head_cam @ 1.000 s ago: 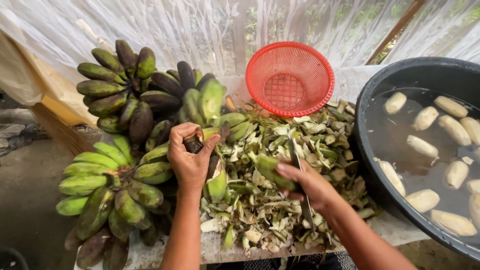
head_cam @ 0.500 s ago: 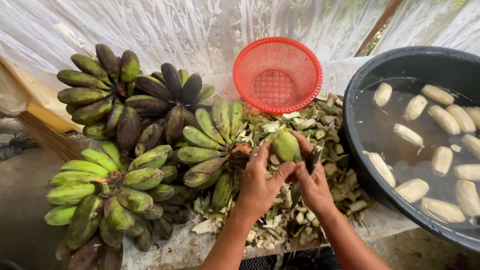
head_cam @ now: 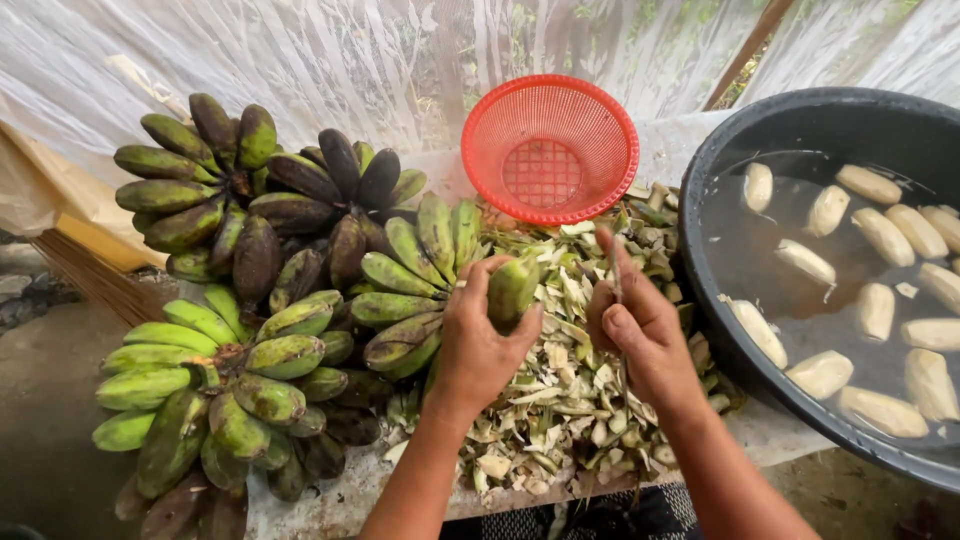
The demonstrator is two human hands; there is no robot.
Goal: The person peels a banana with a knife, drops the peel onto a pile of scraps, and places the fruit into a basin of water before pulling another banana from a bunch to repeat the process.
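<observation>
Now the left hand (head_cam: 480,345) has a single green banana (head_cam: 512,290) lifted clear of the bunches, its grip wrapped around the fruit's lower half and the tip pointing up and away. A second ago that hand was down among the bunches of green bananas (head_cam: 250,300), feeling for one; half a second ago the banana was just coming up between both hands; here it sits alone in the fist, above the heap of peel scraps (head_cam: 560,400) on the desk (head_cam: 330,505). The right hand (head_cam: 640,335) has drawn up beside it, close but not touching, its grip closed on a thin blade or peeler (head_cam: 617,280) that stands upright by the thumb; the tool is too slim to tell which kind. So the picking is over, I'd say, and the fruit is presented to the blade, skin whole as far as the view shows. Behind the hands, the red mesh basket (head_cam: 550,150) leans tilted against the sheeting, and at right the black tub (head_cam: 740,150) holds pale peeled bananas (head_cam: 885,235) floating in water.
</observation>
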